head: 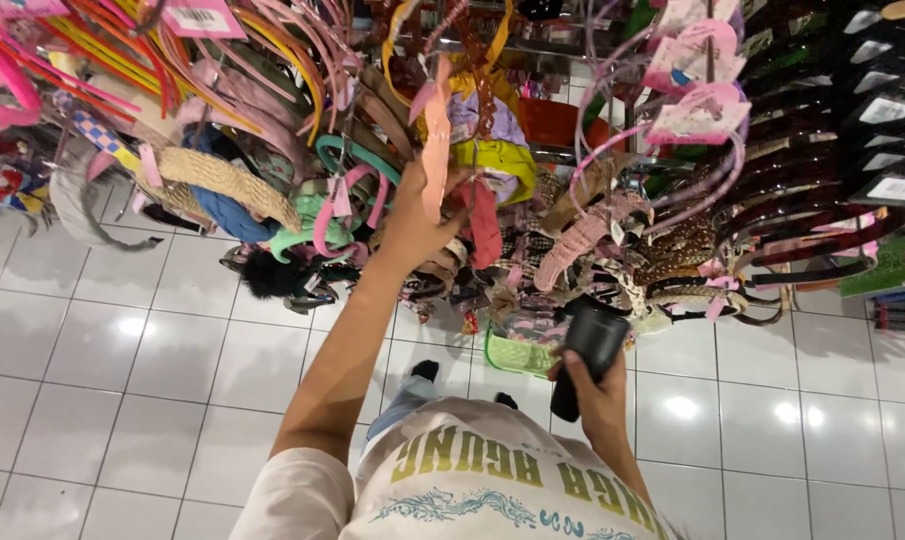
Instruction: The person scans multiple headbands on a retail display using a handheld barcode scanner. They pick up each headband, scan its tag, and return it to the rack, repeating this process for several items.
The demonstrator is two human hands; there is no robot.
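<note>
**Inspector:** Item under handling to be stated.

**Assistant:** A pale pink headband (435, 140) is recorded at upper centre of the frame, hanging among the crowded headbands of the display rack (672, 230). The left hand (412, 225) is raised to it, and its grip is closed on the lower end of the band.

**Inspector:** And the other hand?

**Assistant:** The right hand (597, 395), lower right of centre, is clamped around a black handheld device (584, 350), which is held upright below the rack.

**Inspector:** Step in hand?

**Assistant:** It is judged that one band is being singled out from the rest. Neighbouring bands are pressed close against it, so a careful pull would be called for.

**Inspector:** Surroundings?

**Assistant:** A green basket (517, 355) is noted just beside the device, and a white tiled floor (122, 380) beneath.
</note>
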